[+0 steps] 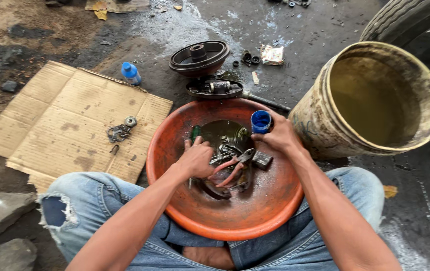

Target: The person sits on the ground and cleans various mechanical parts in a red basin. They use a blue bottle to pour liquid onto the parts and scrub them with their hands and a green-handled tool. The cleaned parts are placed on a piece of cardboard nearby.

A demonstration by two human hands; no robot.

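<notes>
Parts are being washed in the orange basin point(255, 216): the right hand point(278, 136) is clamped on a blue cup point(260, 121), the left hand point(195, 159) closed on pieces near red-handled pliers point(232, 168) at the basin's middle.

An orange basin point(255, 216) sits between my knees, round and grimy, with a pool of dark oily liquid point(225, 133) at its far side. My right hand point(278, 135) holds a small blue cup point(260, 121) upright over the rim. My left hand point(195, 159) rests on metal parts point(225, 150) in the liquid, beside red-handled pliers point(232, 168) lying flat.
</notes>
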